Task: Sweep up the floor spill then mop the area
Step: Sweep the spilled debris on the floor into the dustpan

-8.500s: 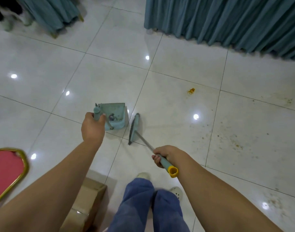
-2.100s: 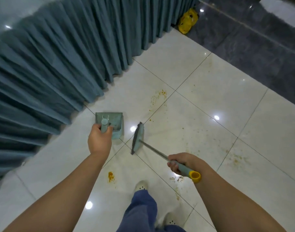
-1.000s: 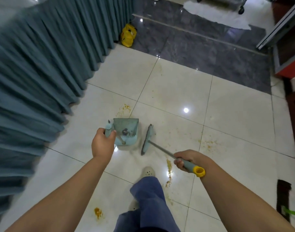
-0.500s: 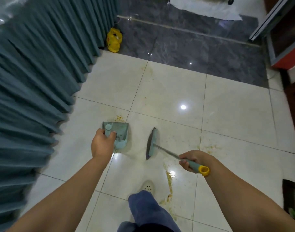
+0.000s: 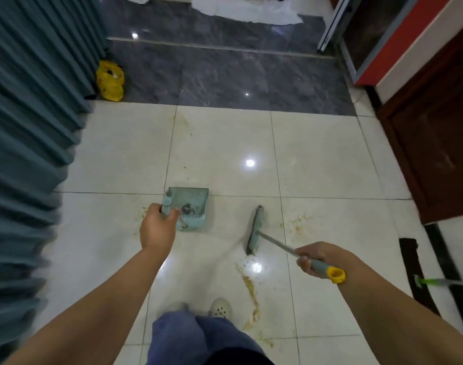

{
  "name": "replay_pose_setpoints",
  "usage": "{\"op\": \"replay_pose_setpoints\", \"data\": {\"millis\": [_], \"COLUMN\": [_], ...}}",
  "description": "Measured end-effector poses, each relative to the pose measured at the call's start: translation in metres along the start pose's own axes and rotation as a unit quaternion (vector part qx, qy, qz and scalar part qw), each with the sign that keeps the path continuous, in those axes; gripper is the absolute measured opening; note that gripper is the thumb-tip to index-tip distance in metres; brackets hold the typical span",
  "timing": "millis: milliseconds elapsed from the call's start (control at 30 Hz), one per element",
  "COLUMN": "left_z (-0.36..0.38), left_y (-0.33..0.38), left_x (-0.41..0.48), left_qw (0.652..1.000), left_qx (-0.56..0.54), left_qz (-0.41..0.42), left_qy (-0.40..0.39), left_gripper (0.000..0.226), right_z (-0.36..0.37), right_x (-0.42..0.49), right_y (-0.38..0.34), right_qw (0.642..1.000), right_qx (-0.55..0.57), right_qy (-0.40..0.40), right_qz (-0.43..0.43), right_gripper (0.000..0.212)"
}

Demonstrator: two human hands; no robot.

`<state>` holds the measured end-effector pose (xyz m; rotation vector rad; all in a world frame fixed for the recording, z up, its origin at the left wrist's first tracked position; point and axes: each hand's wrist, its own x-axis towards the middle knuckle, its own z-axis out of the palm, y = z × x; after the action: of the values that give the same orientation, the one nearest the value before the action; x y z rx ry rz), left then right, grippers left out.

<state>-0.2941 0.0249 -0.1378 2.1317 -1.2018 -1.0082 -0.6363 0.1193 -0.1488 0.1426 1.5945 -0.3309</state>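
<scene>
The left hand (image 5: 156,229) grips the dustpan (image 5: 192,209) handle, the right hand (image 5: 316,258) grips the broom (image 5: 255,230) handle, beside what looks like a yellowish spill (image 5: 248,285).

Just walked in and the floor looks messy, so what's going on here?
A person is sweeping a spill off the pale tile floor. The left hand grips the handle of a teal dustpan, which holds some dark debris. The right hand grips a short broom, its head beside the dustpan but apart from it. A yellowish streak lies on the tiles near the person's feet, not yet swept. A green-handled mop sits at the right edge, untouched.
</scene>
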Motion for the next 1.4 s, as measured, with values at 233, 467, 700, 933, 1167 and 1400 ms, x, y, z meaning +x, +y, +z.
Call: {"op": "replay_pose_setpoints", "data": {"millis": [233,467,700,933,1167,1400], "left_z": [0.027,0.033,0.023,0.043,0.067,0.083], "left_y": [0.031,0.051,0.057,0.061,0.049,0.036], "left_x": [0.012,0.034,0.048,0.019,-0.035,-0.082], "left_qw": [0.995,0.981,0.952,0.925,0.886,0.851], "left_qx": [0.037,0.070,0.103,0.112,0.149,0.167], "left_qz": [0.058,0.118,0.185,0.223,0.266,0.326], "left_qy": [-0.068,-0.139,-0.220,-0.288,-0.350,-0.377], "left_gripper": [0.022,0.023,0.024,0.029,0.029,0.031], "right_z": [0.029,0.070,0.096,0.124,0.127,0.129], "right_x": [-0.016,-0.010,-0.021,-0.045,-0.044,-0.040], "right_y": [0.022,0.056,0.101,0.178,0.275,0.333], "right_qw": [0.999,0.995,0.983,0.947,0.869,0.815], "right_qx": [0.005,0.089,0.141,0.269,0.447,0.528], "right_qy": [-0.027,0.001,0.111,0.176,0.209,0.229], "right_qz": [0.021,0.039,0.026,-0.007,0.037,0.067], "right_gripper": [0.021,0.014,0.015,0.009,0.017,0.017]}}
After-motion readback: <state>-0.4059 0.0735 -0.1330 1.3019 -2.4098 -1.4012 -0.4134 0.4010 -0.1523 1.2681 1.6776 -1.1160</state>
